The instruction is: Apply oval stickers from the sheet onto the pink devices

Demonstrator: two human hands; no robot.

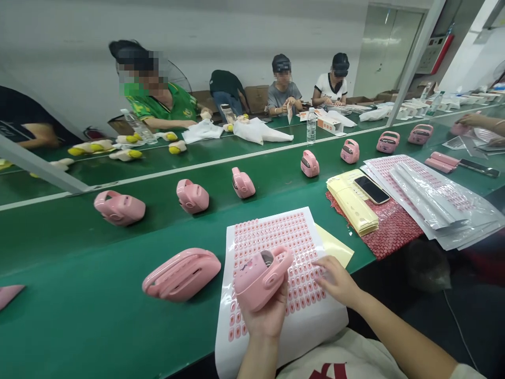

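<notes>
My left hand (270,318) is wrapped around a pink plastic device with a carry handle (256,281), held up above a sticker sheet (315,326). A dark window and a small printed face show on its front. The white sheet carries rows of small pink oval stickers and hangs over the table edge towards my body. At the sheet's right side is my right hand (339,281), fingers apart over the sticker rows; I see nothing in them. Left of the sheet, another pink device (181,275) lies on the green table.
More pink devices (120,208) stand in a row along the green table (98,295). To the right are yellow paper strips (351,202), a phone (371,189), red bubble wrap (394,231) and plastic-covered sheets (445,205). Co-workers sit across; another person's hand (471,121) is at far right.
</notes>
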